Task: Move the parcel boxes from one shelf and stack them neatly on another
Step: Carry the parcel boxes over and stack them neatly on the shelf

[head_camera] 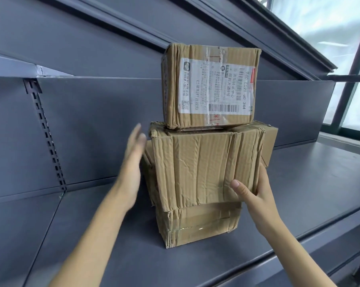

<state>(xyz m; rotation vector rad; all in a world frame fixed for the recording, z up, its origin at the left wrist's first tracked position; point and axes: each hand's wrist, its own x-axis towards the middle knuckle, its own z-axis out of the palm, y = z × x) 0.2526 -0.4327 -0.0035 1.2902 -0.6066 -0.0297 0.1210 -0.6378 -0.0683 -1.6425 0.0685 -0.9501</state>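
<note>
Dark grey metal shelf (299, 183): three stacked crumpled brown cardboard parcel boxes. Middle box (206, 166), landmark; small labelled box (210, 85) on top; taped bottom box (197, 222) beneath. Right hand (255, 189) grip closed on middle box's lower right corner; left hand (133, 162) flat, fingers spread, just left, holding nothing.

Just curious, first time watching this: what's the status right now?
Right hand gripping middle box; left hand open beside it, blurred. Three boxes stacked, top box labelled. Fourth box behind. Nothing in the way.

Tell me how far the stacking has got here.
Done: three boxes stacked on the shelf, labelled box on top. In hand: right hand grips the middle box; left hand open beside it. Left: squaring the uneven stack; other boxes unseen.
</note>
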